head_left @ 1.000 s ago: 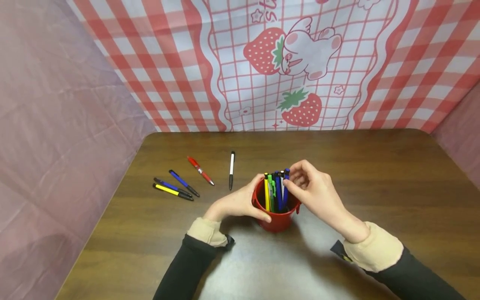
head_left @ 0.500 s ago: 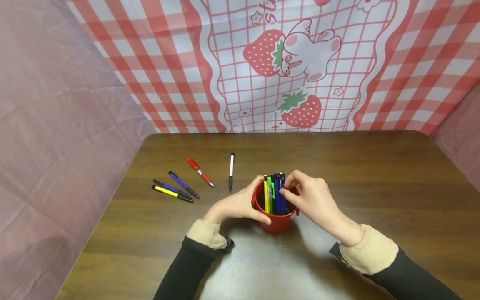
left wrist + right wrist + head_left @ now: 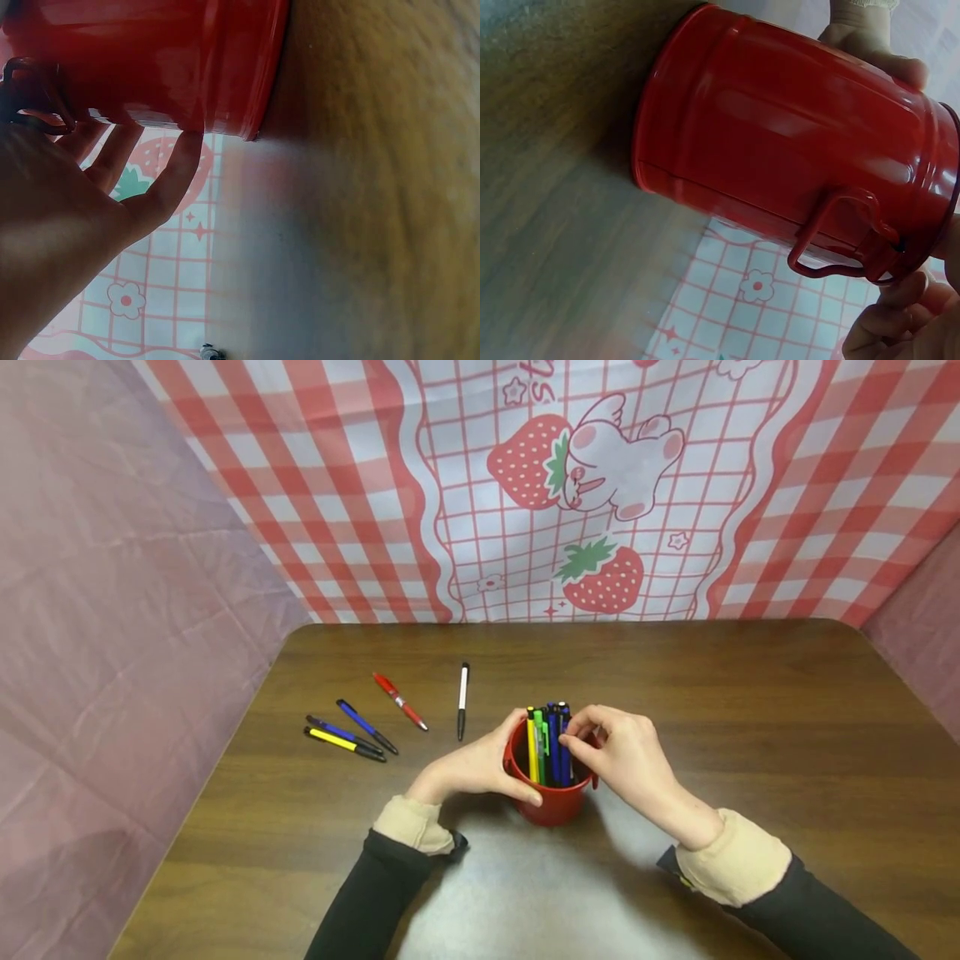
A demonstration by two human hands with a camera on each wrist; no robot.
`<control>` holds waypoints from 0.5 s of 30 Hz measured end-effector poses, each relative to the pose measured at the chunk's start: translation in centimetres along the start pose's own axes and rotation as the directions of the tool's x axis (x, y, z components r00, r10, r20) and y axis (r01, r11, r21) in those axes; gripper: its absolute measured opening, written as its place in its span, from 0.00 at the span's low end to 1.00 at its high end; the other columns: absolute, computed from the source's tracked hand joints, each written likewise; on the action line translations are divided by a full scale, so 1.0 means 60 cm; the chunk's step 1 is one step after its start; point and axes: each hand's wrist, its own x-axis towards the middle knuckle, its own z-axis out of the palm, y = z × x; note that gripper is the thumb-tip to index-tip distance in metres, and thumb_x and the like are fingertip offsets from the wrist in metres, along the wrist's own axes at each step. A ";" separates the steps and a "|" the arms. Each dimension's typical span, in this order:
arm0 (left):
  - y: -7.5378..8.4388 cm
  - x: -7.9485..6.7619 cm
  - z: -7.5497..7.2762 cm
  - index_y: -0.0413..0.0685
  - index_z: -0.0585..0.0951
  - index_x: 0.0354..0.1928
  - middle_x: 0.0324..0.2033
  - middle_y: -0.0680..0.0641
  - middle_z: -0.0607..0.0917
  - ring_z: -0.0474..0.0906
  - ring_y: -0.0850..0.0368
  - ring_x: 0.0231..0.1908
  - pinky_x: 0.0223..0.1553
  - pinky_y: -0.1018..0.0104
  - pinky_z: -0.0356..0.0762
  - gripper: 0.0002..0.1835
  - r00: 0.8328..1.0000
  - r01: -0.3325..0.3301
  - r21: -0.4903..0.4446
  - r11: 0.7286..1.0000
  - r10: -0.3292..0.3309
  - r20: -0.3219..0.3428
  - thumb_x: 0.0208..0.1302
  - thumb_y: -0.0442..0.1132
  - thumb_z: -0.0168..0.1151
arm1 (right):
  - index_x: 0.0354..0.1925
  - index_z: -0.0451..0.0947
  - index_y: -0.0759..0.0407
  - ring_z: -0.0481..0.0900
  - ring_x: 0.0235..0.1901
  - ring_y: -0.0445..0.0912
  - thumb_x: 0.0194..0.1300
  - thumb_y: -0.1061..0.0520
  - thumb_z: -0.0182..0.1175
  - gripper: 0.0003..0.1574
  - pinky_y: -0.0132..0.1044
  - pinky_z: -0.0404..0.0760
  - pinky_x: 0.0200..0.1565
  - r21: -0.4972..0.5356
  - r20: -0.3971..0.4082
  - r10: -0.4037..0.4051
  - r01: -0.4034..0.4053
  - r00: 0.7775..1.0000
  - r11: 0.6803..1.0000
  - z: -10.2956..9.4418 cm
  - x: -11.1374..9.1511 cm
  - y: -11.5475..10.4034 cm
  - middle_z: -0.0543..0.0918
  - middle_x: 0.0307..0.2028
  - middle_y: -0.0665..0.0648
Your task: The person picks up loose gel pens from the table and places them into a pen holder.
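Observation:
A small red metal bucket [image 3: 555,807] stands upright on the table, holding several pens. My left hand [image 3: 480,765] grips its left side, thumb across the front and fingers curving round behind, as the left wrist view also shows. At the right rim, my right hand [image 3: 632,753] pinches a blue pen [image 3: 566,766] between thumb and forefinger, its lower end inside the bucket. Beside it stand a yellow pen [image 3: 532,752], a green pen [image 3: 541,760] and other dark and blue ones. A looped side handle [image 3: 801,251] shows in the right wrist view.
Left of the bucket, a white pen [image 3: 462,697], a red pen [image 3: 401,701], two blue pens, one of them [image 3: 366,725] apart, and a yellow-and-black pen [image 3: 341,743] lie on the wooden table [image 3: 735,710]. A checked strawberry cloth [image 3: 465,527] hangs behind the table's far edge.
My right hand has moved slightly left and down, and the blue pen at its fingertips sits lower in the bucket. My left hand keeps its grip on the bucket.

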 end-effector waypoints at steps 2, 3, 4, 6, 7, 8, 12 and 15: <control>0.000 0.000 0.000 0.55 0.55 0.59 0.50 0.51 0.73 0.72 0.62 0.48 0.52 0.70 0.70 0.47 1.000 0.000 -0.003 1.000 0.000 -0.001 0.39 0.39 0.76 | 0.26 0.78 0.54 0.64 0.18 0.37 0.47 0.58 0.70 0.09 0.27 0.65 0.19 0.026 -0.019 -0.011 0.012 1.000 1.000 0.001 -0.002 0.004 0.76 0.21 0.46; 0.000 0.000 0.000 0.54 0.55 0.59 0.50 0.51 0.73 0.72 0.63 0.48 0.53 0.70 0.70 0.47 1.000 0.000 -0.006 1.000 0.000 -0.002 0.39 0.38 0.76 | 0.27 0.78 0.54 0.64 0.19 0.37 0.48 0.58 0.70 0.09 0.27 0.65 0.20 0.042 -0.032 -0.010 0.012 0.999 0.999 0.001 -0.004 0.006 0.75 0.22 0.46; 0.000 0.001 0.001 0.54 0.55 0.59 0.50 0.51 0.73 0.72 0.63 0.49 0.53 0.70 0.70 0.47 1.000 -0.001 -0.009 1.000 0.001 -0.002 0.39 0.38 0.76 | 0.29 0.78 0.55 0.65 0.20 0.37 0.49 0.58 0.69 0.09 0.27 0.65 0.21 0.062 -0.045 -0.004 0.007 0.999 0.998 0.001 -0.005 0.009 0.75 0.24 0.47; 0.000 0.002 0.002 0.54 0.55 0.59 0.50 0.50 0.73 0.71 0.63 0.49 0.54 0.69 0.69 0.47 1.000 -0.006 -0.016 1.000 0.006 0.000 0.40 0.38 0.75 | 0.35 0.77 0.56 0.67 0.22 0.38 0.51 0.57 0.68 0.12 0.27 0.66 0.24 0.115 -0.056 0.044 -0.038 0.997 0.993 0.000 -0.009 0.016 0.75 0.28 0.49; 0.000 0.003 0.002 0.53 0.55 0.59 0.50 0.50 0.73 0.71 0.62 0.49 0.54 0.69 0.69 0.47 1.000 -0.009 -0.018 1.000 0.009 0.000 0.40 0.37 0.75 | 0.38 0.76 0.58 0.68 0.24 0.38 0.52 0.57 0.67 0.15 0.26 0.67 0.26 0.151 -0.049 0.078 -0.070 0.996 0.986 -0.001 -0.012 0.020 0.75 0.30 0.51; 0.000 0.003 0.002 0.53 0.55 0.59 0.50 0.50 0.74 0.71 0.62 0.49 0.54 0.69 0.69 0.47 1.000 -0.012 -0.022 1.000 0.012 0.001 0.39 0.37 0.75 | 0.42 0.74 0.59 0.69 0.27 0.39 0.53 0.56 0.67 0.18 0.26 0.69 0.29 0.196 -0.030 0.114 -0.106 0.993 0.975 -0.002 -0.015 0.025 0.75 0.33 0.52; 0.000 0.003 0.002 0.53 0.55 0.59 0.50 0.50 0.73 0.71 0.62 0.49 0.54 0.69 0.69 0.47 1.000 -0.012 -0.033 0.999 0.012 0.000 0.39 0.37 0.76 | 0.56 0.62 0.63 0.72 0.42 0.38 0.53 0.60 0.66 0.34 0.23 0.72 0.42 0.428 0.140 0.140 -0.187 0.980 0.884 -0.002 -0.028 0.043 0.73 0.47 0.60; -0.002 0.003 0.002 0.54 0.55 0.59 0.50 0.51 0.73 0.71 0.63 0.50 0.54 0.69 0.68 0.47 1.000 -0.019 -0.021 1.000 0.019 -0.007 0.38 0.37 0.76 | 0.63 0.53 0.65 0.68 0.53 0.35 0.49 0.65 0.67 0.48 0.21 0.68 0.52 0.560 0.264 0.051 -0.196 0.963 0.805 0.003 -0.038 0.055 0.67 0.57 0.64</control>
